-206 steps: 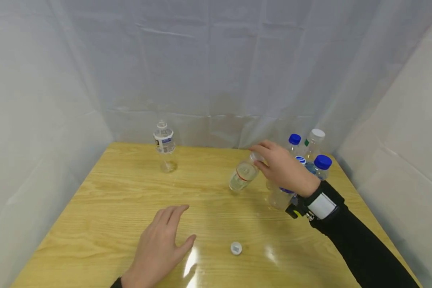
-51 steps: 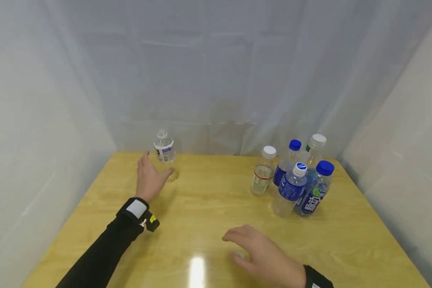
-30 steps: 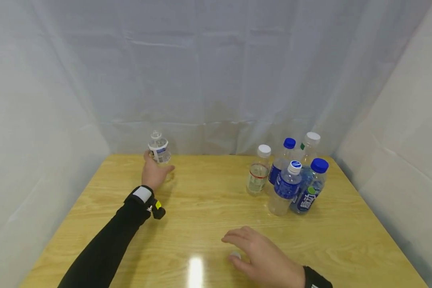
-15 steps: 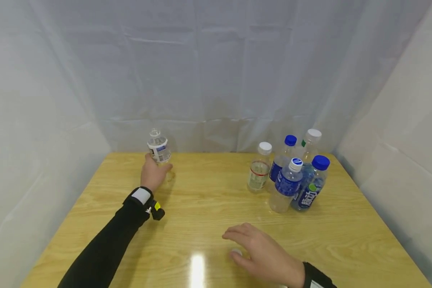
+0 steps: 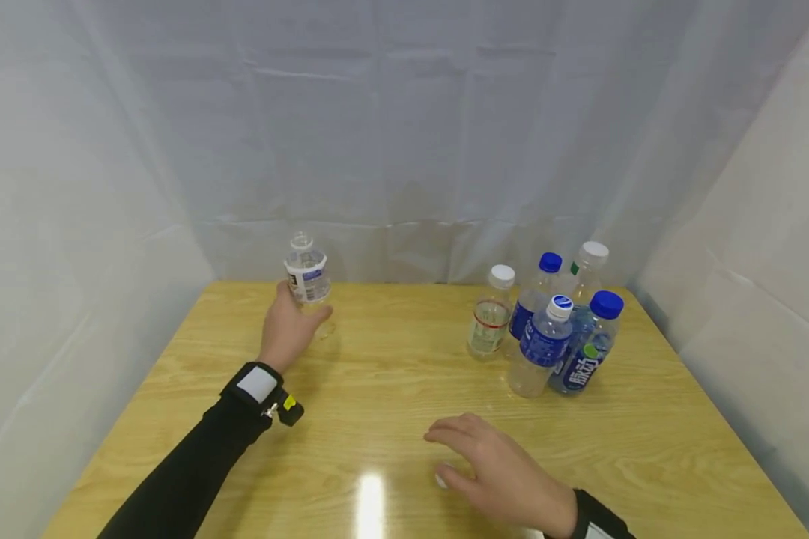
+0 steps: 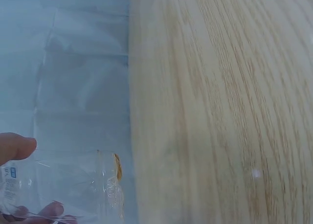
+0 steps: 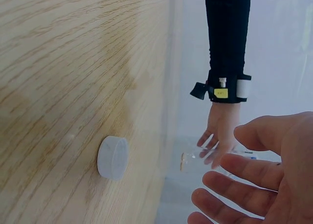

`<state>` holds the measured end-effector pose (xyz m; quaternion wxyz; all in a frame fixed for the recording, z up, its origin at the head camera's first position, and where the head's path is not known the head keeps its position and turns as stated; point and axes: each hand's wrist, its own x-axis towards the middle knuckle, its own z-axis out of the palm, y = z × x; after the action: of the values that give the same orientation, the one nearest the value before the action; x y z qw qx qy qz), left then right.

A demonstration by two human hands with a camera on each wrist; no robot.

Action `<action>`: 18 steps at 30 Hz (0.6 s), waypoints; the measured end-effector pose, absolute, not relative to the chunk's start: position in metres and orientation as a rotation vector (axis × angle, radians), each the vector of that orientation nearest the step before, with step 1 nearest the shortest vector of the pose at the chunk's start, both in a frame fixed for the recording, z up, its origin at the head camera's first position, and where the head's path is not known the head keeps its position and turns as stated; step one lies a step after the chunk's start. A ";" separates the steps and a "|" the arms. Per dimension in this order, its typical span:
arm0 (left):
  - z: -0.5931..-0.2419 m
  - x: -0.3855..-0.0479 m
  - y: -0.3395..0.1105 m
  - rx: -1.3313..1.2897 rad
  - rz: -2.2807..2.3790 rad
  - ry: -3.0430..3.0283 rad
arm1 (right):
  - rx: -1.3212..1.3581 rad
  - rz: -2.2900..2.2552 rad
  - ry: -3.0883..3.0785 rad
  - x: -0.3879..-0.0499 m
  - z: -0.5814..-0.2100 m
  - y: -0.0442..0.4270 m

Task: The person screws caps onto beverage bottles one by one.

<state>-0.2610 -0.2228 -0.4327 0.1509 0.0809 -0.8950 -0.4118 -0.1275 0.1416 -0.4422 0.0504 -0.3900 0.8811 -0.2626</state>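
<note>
My left hand (image 5: 287,329) grips a clear plastic bottle (image 5: 308,275) with a white-and-blue label at the back left; its neck has no cap. In the left wrist view, thumb and fingers wrap the bottle (image 6: 68,180), its base pointing toward the table. The base appears slightly above the table in the right wrist view. My right hand (image 5: 499,473) hovers at the front, fingers spread and relaxed, holding nothing. Beside its thumb a white bottle cap (image 7: 113,158) lies on the wood, apart from the fingers; the thumb partly covers it in the head view.
Several capped bottles stand grouped at the back right: a white-capped one (image 5: 489,326), a blue-capped one (image 5: 523,318), a blue-labelled one (image 5: 543,344), a dark blue one (image 5: 583,363) and a tall white-capped one (image 5: 585,281). Pale sheeting (image 5: 418,150) walls the wooden table (image 5: 377,404).
Earlier my right hand held the white-capped bottle by its top; that bottle now stands with the group. My left hand has reached to the back left and taken hold of the uncapped bottle.
</note>
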 end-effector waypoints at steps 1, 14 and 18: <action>-0.430 -0.258 -0.221 0.220 -1.178 -2.569 | -1.183 -0.800 2.682 -0.127 -0.442 0.142; -0.414 -0.220 -0.208 0.091 -1.113 -2.560 | -1.158 -0.810 2.676 -0.129 -0.444 0.144; -0.409 -0.209 -0.204 0.067 -1.077 -2.556 | -1.144 -0.821 2.667 -0.129 -0.444 0.145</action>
<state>-0.2086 -0.2041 -0.4092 0.1825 0.0236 -0.9058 -0.3818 -0.1293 0.1445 -0.4439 0.0630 -0.3787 0.8825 -0.2716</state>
